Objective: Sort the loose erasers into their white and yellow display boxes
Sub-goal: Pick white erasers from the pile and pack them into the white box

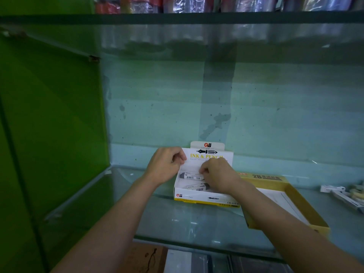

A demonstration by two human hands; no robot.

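Two erasers (190, 175) lie flat in the white box (204, 199), one behind the other, both sleeved with barcode labels up. Small, light, rubbery blocks; the paper sleeve looks slick, so pinch across the long sides, not the ends. The box is thin card: it will flex and slide on the glass shelf (187, 223) if pushed.

Left hand (167, 166) pinches the left edge of the box's upright back flap, fingers curled on the card. Right hand (216, 174) is curled over the box interior, fingertips down near the rear eraser; probably gripping it, but the knuckles hide the contact, so I can't tell.

Yellow box (307, 217) sits just right of the white one, partly under the right forearm. More loose erasers (344, 193) are piled at the far right of the shelf, well apart from both boxes.
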